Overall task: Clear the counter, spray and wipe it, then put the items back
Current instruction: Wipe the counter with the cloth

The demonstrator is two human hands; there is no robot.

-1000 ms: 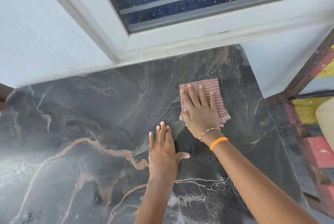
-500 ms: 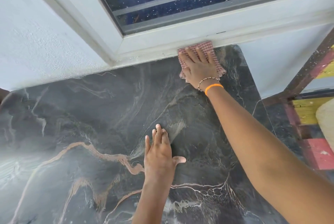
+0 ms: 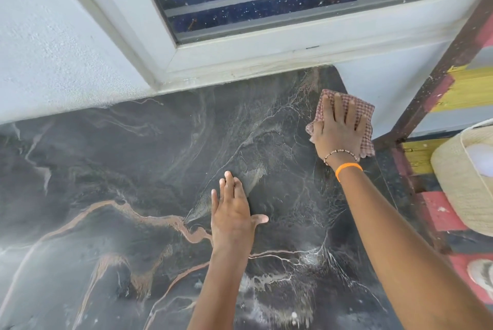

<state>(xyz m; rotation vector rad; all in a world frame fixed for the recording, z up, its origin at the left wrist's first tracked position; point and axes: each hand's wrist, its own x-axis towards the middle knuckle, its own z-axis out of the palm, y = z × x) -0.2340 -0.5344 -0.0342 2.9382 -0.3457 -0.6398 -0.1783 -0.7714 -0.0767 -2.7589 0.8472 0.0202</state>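
The counter (image 3: 120, 169) is dark marble with orange and white veins, and nothing stands on it. My right hand (image 3: 338, 132) presses flat on a red-checked cloth (image 3: 366, 113) at the counter's far right edge, fingers spread over it. A bead bracelet and an orange band sit on that wrist. My left hand (image 3: 233, 209) lies flat on the marble in the middle, palm down, fingers together and thumb out, holding nothing.
A white window frame (image 3: 240, 60) and a white wall (image 3: 53, 49) border the counter at the back. Right of the counter stand a painted red and yellow wooden structure (image 3: 458, 84) and a woven basket (image 3: 464, 183).
My right hand has slid the cloth from the back edge under the window toward the right edge and nearer to me. My left hand has stayed in place.
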